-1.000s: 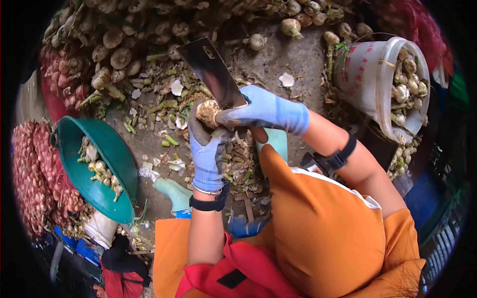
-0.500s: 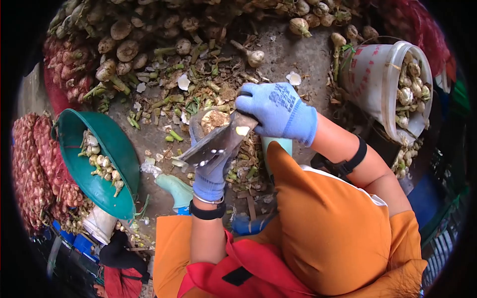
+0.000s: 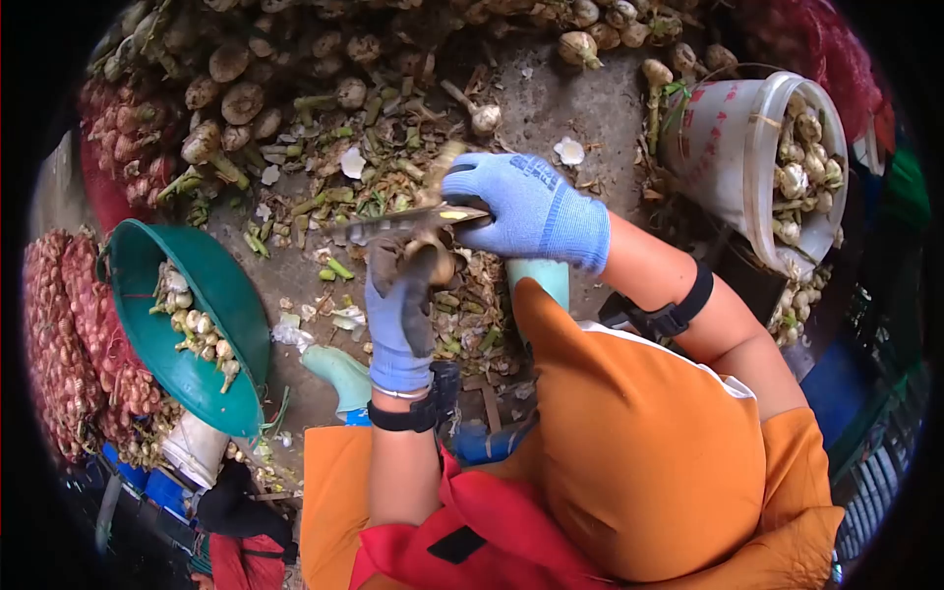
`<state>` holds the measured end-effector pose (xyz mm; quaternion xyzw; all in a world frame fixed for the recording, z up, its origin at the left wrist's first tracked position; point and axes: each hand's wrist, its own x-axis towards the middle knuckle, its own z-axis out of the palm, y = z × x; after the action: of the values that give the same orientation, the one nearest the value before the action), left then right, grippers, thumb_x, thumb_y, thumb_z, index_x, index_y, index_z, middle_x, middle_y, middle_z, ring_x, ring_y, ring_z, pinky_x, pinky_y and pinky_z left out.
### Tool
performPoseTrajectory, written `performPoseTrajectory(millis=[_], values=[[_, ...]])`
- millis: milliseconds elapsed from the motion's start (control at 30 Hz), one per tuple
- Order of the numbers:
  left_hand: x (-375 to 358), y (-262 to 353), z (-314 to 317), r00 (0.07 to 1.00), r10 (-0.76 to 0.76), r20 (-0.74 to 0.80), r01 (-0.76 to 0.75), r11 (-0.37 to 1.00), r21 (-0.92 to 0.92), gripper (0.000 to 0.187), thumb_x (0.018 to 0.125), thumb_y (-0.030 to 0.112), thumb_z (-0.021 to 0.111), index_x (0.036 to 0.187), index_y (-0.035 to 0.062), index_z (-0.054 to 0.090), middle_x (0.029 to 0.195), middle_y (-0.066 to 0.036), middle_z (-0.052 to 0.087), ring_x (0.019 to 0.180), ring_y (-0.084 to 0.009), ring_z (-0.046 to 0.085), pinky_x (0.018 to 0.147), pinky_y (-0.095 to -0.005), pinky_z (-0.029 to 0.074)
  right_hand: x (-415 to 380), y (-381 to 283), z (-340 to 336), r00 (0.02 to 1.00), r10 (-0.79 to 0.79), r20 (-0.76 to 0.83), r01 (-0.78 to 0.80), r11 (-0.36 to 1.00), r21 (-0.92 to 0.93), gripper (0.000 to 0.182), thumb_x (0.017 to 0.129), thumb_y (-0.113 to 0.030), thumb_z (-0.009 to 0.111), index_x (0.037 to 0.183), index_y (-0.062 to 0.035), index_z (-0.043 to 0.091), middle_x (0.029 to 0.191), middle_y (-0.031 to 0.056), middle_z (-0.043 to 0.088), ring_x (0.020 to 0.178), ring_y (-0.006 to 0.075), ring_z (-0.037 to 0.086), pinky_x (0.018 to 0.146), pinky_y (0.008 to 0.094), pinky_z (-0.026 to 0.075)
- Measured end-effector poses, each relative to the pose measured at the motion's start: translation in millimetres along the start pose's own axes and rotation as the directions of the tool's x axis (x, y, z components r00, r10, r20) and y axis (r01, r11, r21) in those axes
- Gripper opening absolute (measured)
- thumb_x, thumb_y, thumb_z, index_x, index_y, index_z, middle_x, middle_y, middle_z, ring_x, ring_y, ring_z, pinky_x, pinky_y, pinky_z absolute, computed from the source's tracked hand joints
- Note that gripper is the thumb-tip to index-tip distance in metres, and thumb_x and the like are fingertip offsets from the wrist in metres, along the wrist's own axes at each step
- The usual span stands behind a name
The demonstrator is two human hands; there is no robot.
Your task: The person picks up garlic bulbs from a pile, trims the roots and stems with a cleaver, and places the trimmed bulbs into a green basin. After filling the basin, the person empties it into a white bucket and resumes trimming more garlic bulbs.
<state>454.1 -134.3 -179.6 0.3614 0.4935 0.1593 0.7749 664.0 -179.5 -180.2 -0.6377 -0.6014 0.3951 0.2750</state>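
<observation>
My right hand point(image 3: 536, 208), in a blue knit glove, is closed around the handle of a knife point(image 3: 379, 227). The blade reaches left, seen nearly edge-on and smeared by motion. Just below it, my left hand point(image 3: 398, 324), in a blue glove with a dark palm, grips a brownish garlic bulb point(image 3: 442, 265). The blade passes close over this bulb and partly covers it. A blurred tan piece point(image 3: 447, 162) shows above the right hand's fingers.
A green basin point(image 3: 192, 324) with some garlic bulbs tilts at left beside red net sacks point(image 3: 74, 344). At right a white bucket point(image 3: 723, 147) full of garlic lies tipped. Cut stems and peelings point(image 3: 393, 177) litter the ground, with heaped garlic point(image 3: 241, 103) behind.
The knife has swung from a downward-left slant over the bulb to nearly level and edge-on. My left hand has turned, and the bulb's pale face no longer shows. The blurred tan piece has appeared.
</observation>
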Motion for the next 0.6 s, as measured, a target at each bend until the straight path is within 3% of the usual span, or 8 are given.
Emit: performPoseTrajectory(millis=[100, 200, 267, 400, 467, 500, 567, 600], values=[[-7, 24, -7, 0.944, 0.326, 0.04, -0.326, 0.917, 0.23, 0.037, 0.082, 0.011, 0.065, 0.118, 0.0024, 0.058, 0.107, -0.011, 0.063, 0.099, -0.0202, 0.06, 0.089, -0.0327, 0.051, 12, 50, -12, 0.865, 0.455, 0.213, -0.404, 0.882, -0.244, 0.024, 0.077, -0.025, 0.066, 0.093, -0.0068, 0.066, 0.091, 0.0176, 0.064, 0.089, 0.038, 0.063, 0.078, 0.0433, 0.051], [-16, 66, -51, 0.877, 0.48, -0.01, -0.435, 0.786, -0.439, 0.048, 0.087, 0.024, 0.06, 0.128, 0.0, 0.051, 0.116, -0.016, 0.061, 0.098, -0.0264, 0.062, 0.079, -0.0344, 0.052, 6, 70, -27, 0.932, 0.362, 0.011, -0.349, 0.906, -0.237, 0.031, 0.079, -0.033, 0.061, 0.101, -0.0113, 0.068, 0.098, 0.0151, 0.068, 0.094, 0.0352, 0.066, 0.083, 0.0451, 0.052], [-26, 88, -97, 0.83, 0.557, -0.008, -0.274, 0.397, -0.876, 0.057, 0.089, 0.028, 0.062, 0.135, -0.0015, 0.045, 0.127, -0.018, 0.057, 0.102, -0.0247, 0.061, 0.078, -0.0335, 0.052, 9, 81, -15, 0.963, 0.204, -0.178, -0.242, 0.943, -0.23, 0.03, 0.081, -0.032, 0.063, 0.103, -0.0113, 0.068, 0.107, 0.0145, 0.065, 0.099, 0.035, 0.064, 0.085, 0.044, 0.052], [-24, 89, -107, 0.788, 0.587, -0.185, -0.289, 0.088, -0.953, 0.067, 0.09, 0.03, 0.066, 0.14, -0.0032, 0.039, 0.136, -0.016, 0.051, 0.106, -0.0221, 0.059, 0.077, -0.0363, 0.053, 35, 105, 8, 0.956, 0.107, -0.273, -0.207, 0.906, -0.368, 0.031, 0.081, -0.034, 0.067, 0.102, -0.0117, 0.069, 0.102, 0.0141, 0.067, 0.096, 0.035, 0.065, 0.083, 0.045, 0.052], [10, 40, -111, 0.917, 0.326, 0.228, -0.029, 0.627, -0.779, 0.09, 0.08, 0.026, 0.079, 0.151, 0.0038, 0.028, 0.146, -0.016, 0.044, 0.119, -0.0261, 0.053, 0.094, -0.0396, 0.05, 42, 82, 3, 0.965, 0.221, -0.142, -0.242, 0.957, -0.157, 0.031, 0.081, -0.036, 0.068, 0.1, -0.0108, 0.07, 0.095, 0.013, 0.069, 0.088, 0.0315, 0.067, 0.079, 0.0424, 0.053], [20, 22, -69, 0.939, 0.342, 0.037, -0.318, 0.905, -0.283, 0.094, 0.078, 0.024, 0.081, 0.152, 0.0044, 0.027, 0.147, -0.016, 0.042, 0.124, -0.0269, 0.05, 0.101, -0.0402, 0.045, 41, 68, 9, 0.95, 0.31, 0.023, -0.311, 0.949, 0.053, 0.032, 0.082, -0.037, 0.069, 0.097, -0.0099, 0.071, 0.087, 0.0118, 0.071, 0.08, 0.028, 0.068, 0.074, 0.0399, 0.053], [16, -3, -6, 0.868, 0.482, 0.118, -0.441, 0.64, 0.63, 0.096, 0.074, 0.019, 0.083, 0.152, 0.0061, 0.029, 0.147, -0.015, 0.04, 0.135, -0.0275, 0.038, 0.115, -0.0406, 0.03, 26, 34, 20, 0.914, 0.322, 0.246, -0.404, 0.677, 0.615, 0.035, 0.085, -0.039, 0.071, 0.095, -0.0061, 0.07, 0.075, -0.0008, 0.066, 0.069, 0.0077, 0.06, 0.065, 0.0276, 0.049], [13, -5, 6, 0.929, 0.354, 0.106, -0.363, 0.823, 0.436, 0.09, 0.073, 0.009, 0.081, 0.148, 0.0049, 0.032, 0.14, -0.014, 0.045, 0.13, -0.0255, 0.044, 0.111, -0.0374, 0.037, 17, 17, 10, 0.898, 0.31, 0.311, -0.439, 0.663, 0.606, 0.033, 0.085, -0.038, 0.069, 0.093, -0.0059, 0.07, 0.073, 0.0006, 0.065, 0.068, 0.0096, 0.059, 0.064, 0.0291, 0.049]])
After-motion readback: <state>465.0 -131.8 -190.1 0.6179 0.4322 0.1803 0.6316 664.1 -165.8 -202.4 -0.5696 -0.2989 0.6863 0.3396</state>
